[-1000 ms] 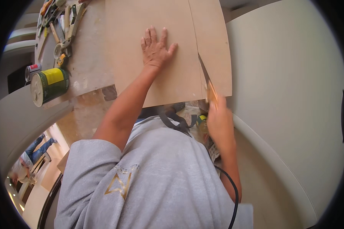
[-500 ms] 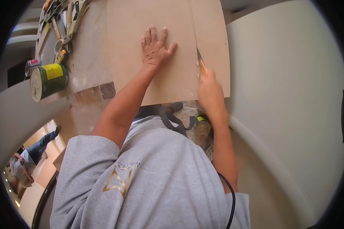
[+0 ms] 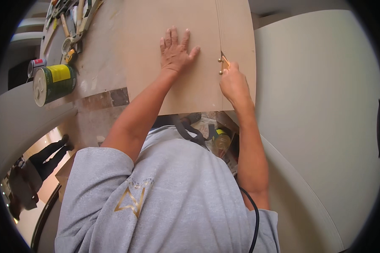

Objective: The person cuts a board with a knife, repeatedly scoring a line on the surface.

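A large pale wooden board [image 3: 190,90] lies in front of me. My left hand [image 3: 176,51] rests flat on it, fingers spread. My right hand [image 3: 235,85] is closed round a bladed hand tool [image 3: 225,63] with an orange-brown grip, a dark pointed blade and two round brass-coloured knobs on its left side. Its blade meets a thin dark line [image 3: 219,25] that runs up the board to the far side, near the right edge. My fingers partly hide the tool, so its exact kind cannot be told.
At the left stand a green and yellow can [image 3: 55,84] and a smaller can [image 3: 36,67]. Several hand tools lie beyond them, including a tape measure [image 3: 71,56]. A large curved pale panel [image 3: 316,105] is at the right. Another person [image 3: 31,179] stands at the lower left.
My right hand has moved away from me along the line with the tool. My left hand stays flat on the board. At the lower left, a person in dark trousers appears instead of blue ones.
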Demonstrator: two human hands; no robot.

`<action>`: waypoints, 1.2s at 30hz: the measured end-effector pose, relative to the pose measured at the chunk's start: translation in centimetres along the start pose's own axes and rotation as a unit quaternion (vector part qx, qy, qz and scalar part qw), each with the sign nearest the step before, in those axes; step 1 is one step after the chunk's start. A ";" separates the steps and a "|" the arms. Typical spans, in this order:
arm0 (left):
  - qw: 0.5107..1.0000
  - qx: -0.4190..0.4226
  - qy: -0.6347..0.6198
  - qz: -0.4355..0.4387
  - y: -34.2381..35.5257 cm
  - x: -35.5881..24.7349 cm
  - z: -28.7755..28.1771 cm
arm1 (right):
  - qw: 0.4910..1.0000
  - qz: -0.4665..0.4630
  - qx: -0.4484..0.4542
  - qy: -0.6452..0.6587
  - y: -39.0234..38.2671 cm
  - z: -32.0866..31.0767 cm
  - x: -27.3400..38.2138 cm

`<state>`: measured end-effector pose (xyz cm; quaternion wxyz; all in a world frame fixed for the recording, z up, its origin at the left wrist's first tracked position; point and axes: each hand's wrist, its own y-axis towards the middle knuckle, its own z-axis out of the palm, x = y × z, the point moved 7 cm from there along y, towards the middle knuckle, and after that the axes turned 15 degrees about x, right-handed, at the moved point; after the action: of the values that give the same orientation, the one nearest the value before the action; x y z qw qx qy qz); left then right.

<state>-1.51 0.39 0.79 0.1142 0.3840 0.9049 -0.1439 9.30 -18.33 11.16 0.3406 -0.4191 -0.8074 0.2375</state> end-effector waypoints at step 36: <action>1.000 -0.006 0.025 -0.012 -0.3 1.0 0.0 | 0.998 0.009 0.041 0.047 -8.3 0.7 -0.7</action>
<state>-2.43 0.90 0.54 0.0925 0.3757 0.9129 -0.1301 4.79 -23.43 16.06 0.3930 -0.4224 -0.7763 0.2538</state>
